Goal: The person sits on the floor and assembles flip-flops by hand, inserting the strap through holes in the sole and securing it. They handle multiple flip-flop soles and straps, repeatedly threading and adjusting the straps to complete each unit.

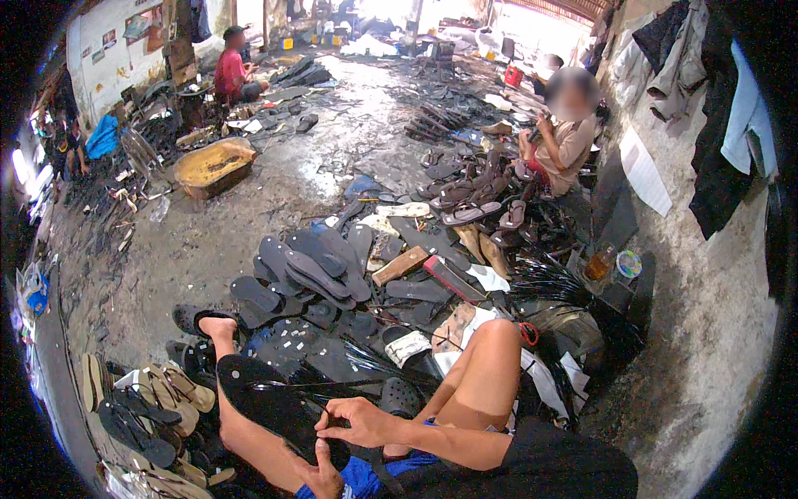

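Across my lap lies a black sandal sole point(270, 407), with a hole near its far end. My left hand point(320, 476) grips its near end, thumb raised along the edge. Over the sole, my right hand point(362, 422) is closed, thumb and fingertips pinched on what looks like a thin black strap. A dark strip point(312, 384) stretches sideways across the sole's far half; whether it is the same piece I cannot tell. The fingertips partly cover what they pinch. Below my right hand, a black clog point(401, 397) is on my foot.
Loose dark soles point(312, 270) are heaped ahead, beside a wooden block point(399, 265) and a red-edged box point(455, 279). Finished sandals point(154, 407) lie at my left. Black strips point(561, 287) spread on the right. A co-worker point(565, 141) sits by more sandals; a yellowish basin point(214, 166) stands farther left.
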`<state>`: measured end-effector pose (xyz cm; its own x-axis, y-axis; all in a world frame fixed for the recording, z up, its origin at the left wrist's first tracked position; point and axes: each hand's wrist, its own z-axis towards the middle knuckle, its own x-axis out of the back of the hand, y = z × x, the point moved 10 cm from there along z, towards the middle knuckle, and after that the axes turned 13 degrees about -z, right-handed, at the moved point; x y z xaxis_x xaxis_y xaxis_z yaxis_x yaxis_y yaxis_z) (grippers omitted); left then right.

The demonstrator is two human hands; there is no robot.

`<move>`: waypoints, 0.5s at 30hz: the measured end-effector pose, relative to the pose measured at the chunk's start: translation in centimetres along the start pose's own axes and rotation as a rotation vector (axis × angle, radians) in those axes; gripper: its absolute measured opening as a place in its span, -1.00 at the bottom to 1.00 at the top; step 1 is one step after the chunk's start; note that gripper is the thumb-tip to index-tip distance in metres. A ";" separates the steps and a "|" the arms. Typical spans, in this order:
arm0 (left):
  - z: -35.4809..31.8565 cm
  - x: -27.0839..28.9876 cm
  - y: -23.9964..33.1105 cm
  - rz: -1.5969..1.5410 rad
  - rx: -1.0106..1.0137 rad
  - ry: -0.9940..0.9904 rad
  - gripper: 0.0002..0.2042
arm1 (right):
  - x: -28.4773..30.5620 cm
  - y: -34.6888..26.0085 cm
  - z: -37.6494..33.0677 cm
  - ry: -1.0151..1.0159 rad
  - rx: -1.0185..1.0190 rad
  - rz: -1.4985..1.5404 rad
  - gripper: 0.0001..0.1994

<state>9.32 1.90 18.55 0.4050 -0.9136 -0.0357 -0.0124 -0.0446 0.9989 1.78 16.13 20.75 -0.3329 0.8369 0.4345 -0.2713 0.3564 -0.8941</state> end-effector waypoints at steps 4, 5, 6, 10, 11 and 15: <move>0.5 -1.1 -0.2 0.007 0.114 -0.146 -0.47 | -0.6 -1.7 -0.3 -0.076 0.117 -0.016 -0.83; 0.5 -1.0 -0.2 -0.005 0.137 -0.141 -0.46 | -0.3 -1.6 -0.3 -0.041 0.099 -0.049 -0.82; 0.5 -1.0 -0.2 -0.018 0.159 -0.136 -0.44 | -0.5 -1.8 -0.4 -0.051 0.101 -0.075 -0.81; -0.1 -0.6 0.9 0.075 0.042 -0.042 -0.38 | 0.2 -1.3 -0.9 0.088 0.027 -0.226 -0.78; -0.2 -0.8 0.4 0.090 0.074 -0.054 -0.38 | 0.2 -1.1 -1.0 0.106 0.006 -0.224 -0.78; -0.4 -0.7 -1.3 0.069 0.181 -0.055 -0.38 | -0.2 -0.3 -1.1 0.086 -0.006 -0.145 -0.79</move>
<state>9.44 2.81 17.32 0.3473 -0.9374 0.0257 -0.2047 -0.0490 0.9776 2.88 16.32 20.83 -0.2122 0.8091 0.5480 -0.3055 0.4778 -0.8237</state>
